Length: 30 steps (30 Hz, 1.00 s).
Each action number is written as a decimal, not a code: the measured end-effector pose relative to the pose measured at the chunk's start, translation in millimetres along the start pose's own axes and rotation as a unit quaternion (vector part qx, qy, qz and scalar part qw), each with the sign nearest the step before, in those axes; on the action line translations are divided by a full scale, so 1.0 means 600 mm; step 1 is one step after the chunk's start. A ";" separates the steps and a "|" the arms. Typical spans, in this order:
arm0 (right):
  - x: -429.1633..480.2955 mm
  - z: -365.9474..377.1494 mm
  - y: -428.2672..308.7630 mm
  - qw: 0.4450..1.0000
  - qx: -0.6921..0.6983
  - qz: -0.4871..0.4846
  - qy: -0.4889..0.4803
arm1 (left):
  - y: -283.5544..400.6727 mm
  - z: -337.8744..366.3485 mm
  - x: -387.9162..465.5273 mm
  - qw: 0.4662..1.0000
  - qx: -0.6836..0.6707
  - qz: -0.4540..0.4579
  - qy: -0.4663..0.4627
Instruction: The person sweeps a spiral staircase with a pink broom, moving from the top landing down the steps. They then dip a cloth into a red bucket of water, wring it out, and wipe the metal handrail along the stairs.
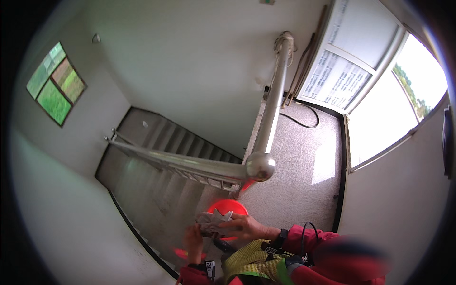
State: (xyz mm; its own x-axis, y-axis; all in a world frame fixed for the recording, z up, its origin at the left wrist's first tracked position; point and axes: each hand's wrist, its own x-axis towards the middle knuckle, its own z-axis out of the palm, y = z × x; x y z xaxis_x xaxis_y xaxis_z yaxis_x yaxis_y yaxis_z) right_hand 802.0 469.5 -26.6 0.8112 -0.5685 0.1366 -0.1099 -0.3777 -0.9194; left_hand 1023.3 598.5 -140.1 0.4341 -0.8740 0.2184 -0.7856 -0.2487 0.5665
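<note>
A crumpled grey cloth (213, 224) is stretched between my two hands, its upper edge folded and pointed. My left hand (193, 237), slightly blurred, grips the left end of it. From the other side, the fingers of my right hand (245, 227) lie over the cloth's right part and hold it. Just beneath the cloth stands a round red plastic bucket (229, 205) at the top of the stairs; my hands and the cloth hide most of its inside.
A stainless-steel handrail (199, 167) meets a ball-topped post (260, 166) in front of me. Speckled stairs (153, 185) descend to the left. On the landing (292, 149), a black hose (313, 123) lies near poles leaning by a white-framed door (338, 78). A wall window (57, 85) is at left.
</note>
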 end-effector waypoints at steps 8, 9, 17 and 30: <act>0.012 -0.175 -0.084 0.935 -0.153 -0.152 0.283 | 0.207 -0.104 0.185 0.875 -0.460 -0.147 -0.047; 0.014 -0.193 -0.083 0.920 -0.176 -0.137 0.321 | 0.235 -0.100 0.215 0.885 -0.449 -0.111 -0.048; 0.092 -0.221 0.000 0.876 -0.243 0.002 0.416 | 0.360 0.025 0.284 0.965 -0.166 0.203 0.006; 0.079 -0.196 0.098 0.873 -0.075 0.142 0.461 | 0.459 0.026 0.358 0.948 -0.021 0.314 -0.038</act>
State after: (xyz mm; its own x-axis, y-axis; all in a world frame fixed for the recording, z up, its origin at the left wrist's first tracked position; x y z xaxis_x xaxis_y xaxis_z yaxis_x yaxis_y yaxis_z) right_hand 766.5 334.7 -30.7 -0.0593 -0.9751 0.2135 -0.3619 -0.1783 -0.9150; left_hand 893.5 335.6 50.2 -0.1481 -0.8720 0.4665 -0.8602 0.3464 0.3744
